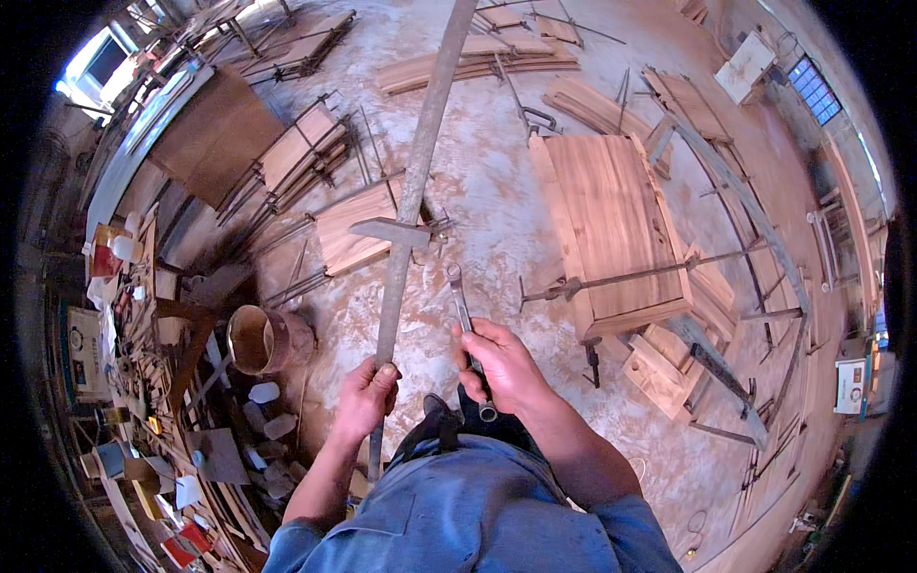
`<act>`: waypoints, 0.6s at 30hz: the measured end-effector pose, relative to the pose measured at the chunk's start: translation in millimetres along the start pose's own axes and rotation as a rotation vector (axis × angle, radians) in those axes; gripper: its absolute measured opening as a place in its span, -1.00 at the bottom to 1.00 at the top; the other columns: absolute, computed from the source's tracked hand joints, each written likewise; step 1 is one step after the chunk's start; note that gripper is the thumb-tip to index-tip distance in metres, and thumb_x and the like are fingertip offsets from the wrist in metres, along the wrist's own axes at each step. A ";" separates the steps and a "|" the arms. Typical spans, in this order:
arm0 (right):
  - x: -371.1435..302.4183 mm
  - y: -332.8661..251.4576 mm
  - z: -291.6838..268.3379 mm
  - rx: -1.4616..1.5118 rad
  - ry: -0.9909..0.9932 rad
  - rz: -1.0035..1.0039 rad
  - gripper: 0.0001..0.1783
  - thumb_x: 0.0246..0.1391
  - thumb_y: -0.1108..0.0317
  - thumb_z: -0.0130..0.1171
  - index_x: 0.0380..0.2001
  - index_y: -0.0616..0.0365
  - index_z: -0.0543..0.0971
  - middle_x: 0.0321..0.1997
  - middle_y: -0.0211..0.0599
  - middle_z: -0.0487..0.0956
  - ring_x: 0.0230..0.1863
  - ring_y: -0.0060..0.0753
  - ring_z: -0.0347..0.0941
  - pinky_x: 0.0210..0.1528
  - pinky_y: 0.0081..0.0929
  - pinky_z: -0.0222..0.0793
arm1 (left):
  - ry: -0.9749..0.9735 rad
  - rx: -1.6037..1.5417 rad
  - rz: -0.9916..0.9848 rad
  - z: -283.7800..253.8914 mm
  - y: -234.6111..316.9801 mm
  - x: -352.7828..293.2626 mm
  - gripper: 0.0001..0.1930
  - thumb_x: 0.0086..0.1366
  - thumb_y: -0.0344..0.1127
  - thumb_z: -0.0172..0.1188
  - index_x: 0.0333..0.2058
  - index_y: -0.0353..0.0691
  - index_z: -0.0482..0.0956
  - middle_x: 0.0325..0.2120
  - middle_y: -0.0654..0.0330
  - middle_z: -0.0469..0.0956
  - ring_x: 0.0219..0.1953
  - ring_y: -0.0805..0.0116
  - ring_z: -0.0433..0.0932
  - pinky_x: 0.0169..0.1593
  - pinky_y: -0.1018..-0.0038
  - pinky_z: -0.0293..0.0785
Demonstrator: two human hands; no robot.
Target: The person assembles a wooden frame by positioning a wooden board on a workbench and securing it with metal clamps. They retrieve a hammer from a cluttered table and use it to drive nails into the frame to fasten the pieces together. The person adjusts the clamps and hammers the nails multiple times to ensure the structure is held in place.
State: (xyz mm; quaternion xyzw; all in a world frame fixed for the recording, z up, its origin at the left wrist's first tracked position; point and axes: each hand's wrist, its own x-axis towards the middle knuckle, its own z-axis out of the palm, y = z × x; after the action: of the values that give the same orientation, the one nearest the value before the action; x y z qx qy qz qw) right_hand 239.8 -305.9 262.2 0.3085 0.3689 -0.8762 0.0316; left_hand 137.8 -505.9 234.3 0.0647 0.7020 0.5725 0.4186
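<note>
My left hand (368,395) is closed round the lower part of a long grey metal bar clamp (406,205), which stands up in front of me and runs past the top of the view. A jaw (390,231) sticks out sideways partway along the bar. In my right hand (504,365) is a metal wrench (461,307), gripped round its middle. One ring end points up and away from me, and the other shows below my fingers. The wrench is apart from the bar, to its right.
A wooden panel assembly (611,224) with a clamp (650,277) across it stands at right. Clamped boards (358,227) lie at left, near a round bucket (256,340). A cluttered workbench (143,353) lines the left side. More boards (478,69) lie farther off on the dusty floor.
</note>
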 end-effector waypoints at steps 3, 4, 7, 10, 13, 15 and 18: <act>-7.7 6.6 25.9 0.040 -0.068 0.011 -0.81 0.27 0.31 -0.13 -0.13 0.10 0.40 -0.55 -0.38 0.38 -0.73 -0.61 0.20 -0.78 -0.62 0.06 | 0.010 -0.018 0.035 -11.5 -10.9 -14.4 -0.73 0.34 -0.15 0.03 -0.40 -0.24 0.42 -0.73 0.37 0.31 -0.73 0.59 0.23 -0.65 0.60 0.14; -10.2 8.6 33.0 0.046 -0.083 0.007 -0.81 0.27 0.32 -0.14 -0.13 0.09 0.40 -0.55 -0.38 0.38 -0.73 -0.61 0.20 -0.78 -0.62 0.06 | 0.018 -0.026 0.029 -14.9 -14.1 -18.5 -0.73 0.34 -0.15 0.04 -0.40 -0.24 0.43 -0.73 0.37 0.31 -0.73 0.59 0.23 -0.65 0.60 0.14; -15.9 14.9 49.9 0.081 -0.117 0.002 -0.82 0.28 0.32 -0.14 -0.13 0.08 0.39 -0.55 -0.38 0.38 -0.74 -0.61 0.20 -0.78 -0.62 0.07 | 0.043 -0.040 0.018 -24.8 -21.1 -30.8 -0.74 0.34 -0.15 0.04 -0.41 -0.23 0.43 -0.73 0.38 0.31 -0.72 0.60 0.23 -0.65 0.61 0.14; -19.5 20.6 58.7 0.109 -0.115 -0.029 -0.82 0.28 0.31 -0.15 -0.14 0.08 0.39 -0.56 -0.39 0.38 -0.75 -0.62 0.20 -0.79 -0.63 0.05 | 0.048 -0.043 0.020 -31.7 -26.4 -39.2 -0.74 0.35 -0.15 0.04 -0.41 -0.23 0.43 -0.73 0.38 0.31 -0.72 0.60 0.23 -0.65 0.61 0.14; -19.1 27.8 67.9 0.044 -0.087 -0.121 -0.83 0.28 0.31 -0.15 -0.15 0.08 0.39 -0.57 -0.40 0.37 -0.77 -0.64 0.18 -0.80 -0.63 0.03 | 0.036 -0.056 0.008 -38.5 -31.7 -42.1 -0.74 0.35 -0.15 0.02 -0.40 -0.23 0.43 -0.72 0.37 0.31 -0.73 0.60 0.22 -0.65 0.61 0.13; -16.7 37.0 72.9 -0.022 -0.056 -0.182 -0.83 0.28 0.32 -0.15 -0.15 0.11 0.38 -0.59 -0.41 0.36 -0.78 -0.65 0.15 -0.80 -0.64 0.04 | 0.035 -0.064 -0.018 -41.0 -30.2 -44.9 -0.73 0.36 -0.15 0.01 -0.41 -0.22 0.42 -0.72 0.37 0.30 -0.73 0.59 0.22 -0.65 0.60 0.12; -3.1 59.2 77.6 -0.084 0.051 -0.312 -0.83 0.28 0.31 -0.13 -0.15 0.12 0.38 -0.66 -0.50 0.28 -0.78 -0.70 0.11 -0.79 -0.66 0.00 | -0.024 -0.113 -0.062 -42.4 -27.5 -49.5 -0.73 0.36 -0.14 0.00 -0.42 -0.22 0.41 -0.71 0.35 0.30 -0.73 0.58 0.22 -0.65 0.60 0.12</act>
State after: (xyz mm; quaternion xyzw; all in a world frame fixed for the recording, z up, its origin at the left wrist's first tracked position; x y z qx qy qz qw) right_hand 218.9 -401.1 268.6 0.2679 0.4494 -0.8462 -0.1012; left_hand 152.1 -575.2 235.9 0.0258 0.6651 0.5972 0.4475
